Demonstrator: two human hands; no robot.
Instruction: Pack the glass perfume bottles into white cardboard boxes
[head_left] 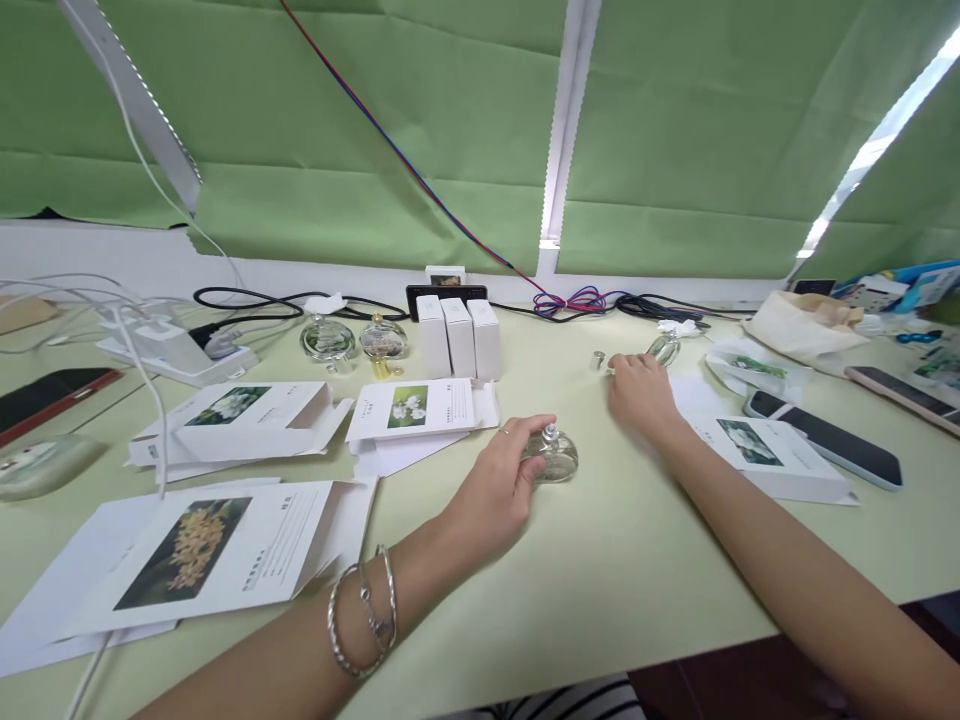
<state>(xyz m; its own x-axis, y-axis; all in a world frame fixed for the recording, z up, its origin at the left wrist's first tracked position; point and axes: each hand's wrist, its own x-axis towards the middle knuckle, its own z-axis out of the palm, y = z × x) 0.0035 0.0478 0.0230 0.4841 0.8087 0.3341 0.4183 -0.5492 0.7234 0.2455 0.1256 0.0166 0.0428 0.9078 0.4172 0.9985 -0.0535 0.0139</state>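
Observation:
My left hand (504, 480) is wrapped around the side of a clear oval glass perfume bottle (559, 462) standing on the table. The bottle's spray nozzle is bare, and the index finger lies close to it. Farther off, my right hand (641, 390) rests on the table with its fingers curled together; a tiny pale bit shows at the fingertips, too small to name. Just left of those fingertips is a small silver cap (598, 360). Behind the right hand stands another glass bottle (664, 348) with white material on its top.
Two glass bottles (328, 340) and a gold cap (381, 368) stand at back left, beside white boxes (459, 338). Opened flower-print cartons (225, 550) lie to the left, another carton (772, 460) at right near a phone (825, 440). Cables (574, 300) run along the wall.

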